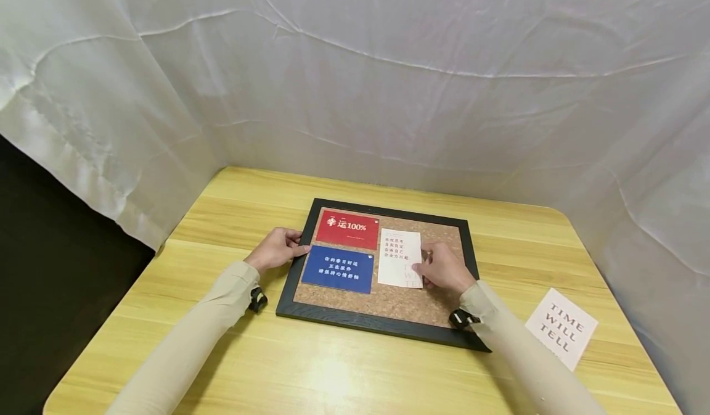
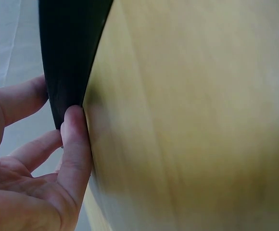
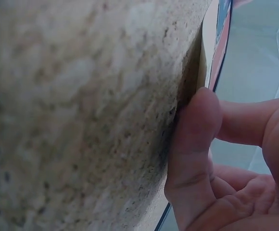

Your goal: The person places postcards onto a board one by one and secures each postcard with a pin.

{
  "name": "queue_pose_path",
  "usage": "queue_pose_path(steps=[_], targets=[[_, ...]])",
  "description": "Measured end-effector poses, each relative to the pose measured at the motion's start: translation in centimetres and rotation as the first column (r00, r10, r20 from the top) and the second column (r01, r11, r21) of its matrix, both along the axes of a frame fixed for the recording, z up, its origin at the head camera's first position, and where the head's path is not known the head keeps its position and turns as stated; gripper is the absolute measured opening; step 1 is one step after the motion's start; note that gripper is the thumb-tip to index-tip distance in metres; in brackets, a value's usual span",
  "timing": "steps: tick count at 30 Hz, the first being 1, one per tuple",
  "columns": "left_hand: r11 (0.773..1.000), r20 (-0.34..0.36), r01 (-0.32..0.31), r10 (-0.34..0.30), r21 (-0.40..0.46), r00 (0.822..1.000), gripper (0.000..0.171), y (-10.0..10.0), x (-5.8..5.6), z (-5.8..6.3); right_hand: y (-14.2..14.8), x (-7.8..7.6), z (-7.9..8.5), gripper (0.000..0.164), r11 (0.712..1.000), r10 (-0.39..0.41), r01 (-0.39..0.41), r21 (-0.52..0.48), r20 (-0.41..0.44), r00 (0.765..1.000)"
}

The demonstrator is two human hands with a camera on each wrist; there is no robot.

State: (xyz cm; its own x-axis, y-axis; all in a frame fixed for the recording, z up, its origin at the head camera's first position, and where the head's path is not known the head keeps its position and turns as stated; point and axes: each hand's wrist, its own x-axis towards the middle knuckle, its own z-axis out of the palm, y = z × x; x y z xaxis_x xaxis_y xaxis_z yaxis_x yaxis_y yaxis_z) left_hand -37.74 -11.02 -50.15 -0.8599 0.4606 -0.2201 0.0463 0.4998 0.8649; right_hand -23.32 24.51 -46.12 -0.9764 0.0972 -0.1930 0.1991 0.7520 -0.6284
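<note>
White card [image 1: 396,267] lies over cork board [image 1: 388,301], just right of red card [image 1: 349,231] and blue card [image 1: 337,270]. Right grip [image 1: 444,268] pinches its right edge, thumb on top; edge stands slightly off the cork. Left grip [image 1: 277,248] pinches left side of black frame [image 1: 377,323], which borders the board. Frame rests on wood-grain surface [image 1: 261,365]. "TIME WILL TELL" card [image 1: 562,325] well apart, right. Pale curtain [image 1: 388,113] behind.
</note>
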Motion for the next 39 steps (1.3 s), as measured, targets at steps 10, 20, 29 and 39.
queue_pose_path(steps=[10, 20, 29, 39], targets=[[1.0, -0.014, 0.022, -0.022, 0.01, 1.0, 0.051, -0.09, -0.02, 0.1, -0.19, -0.07, 0.11, 0.039, 0.999, 0.012, -0.012, 0.04, 0.003, 1.0], [1.0, -0.035, 0.029, -0.029, 0.004, 0.999, 0.051, -0.05, -0.05, 0.0, -0.32, -0.11, 0.03, 0.039, 0.998, 0.025, -0.025, 0.055, 0.001, 1.0], [1.0, -0.04, 0.027, -0.027, -0.002, 0.999, 0.053, -0.02, -0.06, 0.09, -0.26, -0.25, 0.39, 0.035, 0.998, 0.035, -0.035, 0.046, -0.001, 0.999], [1.0, -0.019, 0.02, -0.02, -0.006, 1.0, 0.055, 0.01, -0.05, 0.08, -0.32, -0.21, 0.27, 0.038, 0.999, 0.026, -0.026, 0.043, 0.003, 1.0]])
